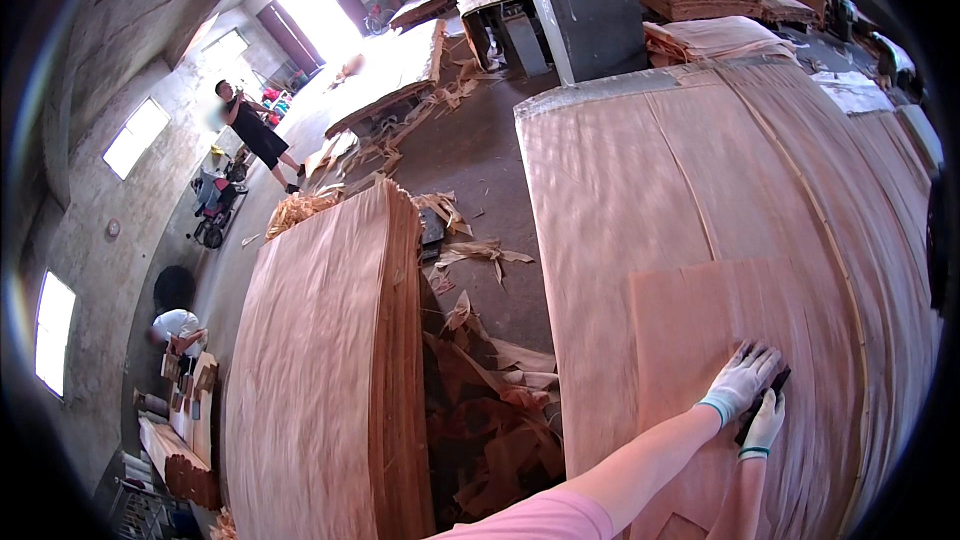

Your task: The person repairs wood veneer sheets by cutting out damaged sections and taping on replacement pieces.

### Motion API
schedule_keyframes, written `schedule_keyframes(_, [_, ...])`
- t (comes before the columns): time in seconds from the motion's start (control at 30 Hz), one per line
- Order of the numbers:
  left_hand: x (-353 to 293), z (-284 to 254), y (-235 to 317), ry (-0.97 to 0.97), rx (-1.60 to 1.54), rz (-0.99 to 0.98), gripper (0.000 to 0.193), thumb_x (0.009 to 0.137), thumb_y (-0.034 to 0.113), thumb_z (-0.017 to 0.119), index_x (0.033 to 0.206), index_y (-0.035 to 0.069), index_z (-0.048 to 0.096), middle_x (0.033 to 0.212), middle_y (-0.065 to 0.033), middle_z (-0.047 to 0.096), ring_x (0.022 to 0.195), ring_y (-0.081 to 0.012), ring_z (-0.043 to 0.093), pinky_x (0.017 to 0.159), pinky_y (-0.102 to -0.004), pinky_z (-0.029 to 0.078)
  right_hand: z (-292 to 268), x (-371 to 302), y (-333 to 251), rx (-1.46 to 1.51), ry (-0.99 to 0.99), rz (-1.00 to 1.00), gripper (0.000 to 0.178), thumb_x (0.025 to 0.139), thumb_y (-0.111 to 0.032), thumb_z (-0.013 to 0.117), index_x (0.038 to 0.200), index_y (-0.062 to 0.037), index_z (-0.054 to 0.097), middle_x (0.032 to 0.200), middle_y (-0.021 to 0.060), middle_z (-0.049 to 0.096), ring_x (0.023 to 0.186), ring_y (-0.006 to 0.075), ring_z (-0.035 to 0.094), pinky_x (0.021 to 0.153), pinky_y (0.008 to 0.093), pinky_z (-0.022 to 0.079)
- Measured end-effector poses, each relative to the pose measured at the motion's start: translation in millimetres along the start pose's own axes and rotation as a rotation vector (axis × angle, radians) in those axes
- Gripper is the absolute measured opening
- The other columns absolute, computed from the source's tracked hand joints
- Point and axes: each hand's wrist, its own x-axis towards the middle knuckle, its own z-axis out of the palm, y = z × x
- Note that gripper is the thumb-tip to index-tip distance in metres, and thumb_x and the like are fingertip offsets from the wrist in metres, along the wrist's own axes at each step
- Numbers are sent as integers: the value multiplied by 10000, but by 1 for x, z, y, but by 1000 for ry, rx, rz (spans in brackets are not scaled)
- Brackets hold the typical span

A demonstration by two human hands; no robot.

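Both my hands wear white gloves with green cuffs and work over a large stack of wood veneer (600, 200) on my right. My left hand (741, 383) lies on a smaller, redder rectangular veneer sheet (680, 330), fingers stretched forward and pressed down. Just beside it, my right hand (764, 430) is closed on a dark, narrow hand tool (742, 432). The tool's far end shows past the left fingers; its exact kind is hidden by the gloves. A long seam (835, 250) runs through the veneer to the right of my hands.
A second tall veneer stack (310, 360) stands to my left. Torn veneer scraps (500, 360) fill the gap between. A grey pillar (598, 20) rises beyond my stack. One person (260, 130) stands far left; another (178, 325) bends near wood pieces (190, 480).
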Motion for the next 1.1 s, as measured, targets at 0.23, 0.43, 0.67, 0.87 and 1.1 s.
schedule_keyframes(0.23, [0, -3, 2, -19, 6, -9, 547, 912, 226, 451, 1406, 34, 316, 1442, -107, 395, 1392, -266, 277, 1169, -426, 148, 3, -4, -8, -20, 31, -44, 406, 942, -271, 498, 1172, 61, 539, 1003, 122, 612, 875, 209, 564, 800, 319, 450])
schedule_keyframes(0.43, [0, -3, 2, -10, 6, -8, 554, 907, 221, 455, 1409, 34, 311, 1446, -109, 391, 1395, -263, 271, 1171, -427, 141, 4, -5, -10, -25, 41, -43, 405, 940, -265, 496, 1169, 65, 538, 1024, 141, 617, 897, 225, 572, 811, 330, 451])
schedule_keyframes(0.67, [-1, -7, 3, -39, 5, -15, 575, 902, 224, 460, 1418, 28, 298, 1459, -106, 378, 1393, -265, 277, 1171, -425, 144, 4, -5, -13, -91, 44, -39, 397, 941, -252, 493, 1166, 72, 537, 1040, 151, 617, 898, 222, 577, 805, 329, 458])
schedule_keyframes(0.87, [3, -31, 10, 40, -172, -14, 207, 880, 149, 458, 1056, 141, 567, 1079, -122, 606, 1069, -290, 563, 943, -431, 418, 13, -12, -33, 265, -12, 13, 319, 928, -209, 497, 1108, 44, 571, 1060, 154, 613, 901, 202, 583, 794, 328, 489])
schedule_keyframes(1.1, [19, -10, 1, 4, 123, -75, 485, 884, 175, 497, 1358, 91, 442, 1333, -136, 516, 1253, -270, 468, 1085, -448, 302, 1, -28, -48, -275, 100, -32, 253, 901, -240, 543, 905, 11, 577, 799, 241, 630, 772, 392, 628, 669, 472, 469])
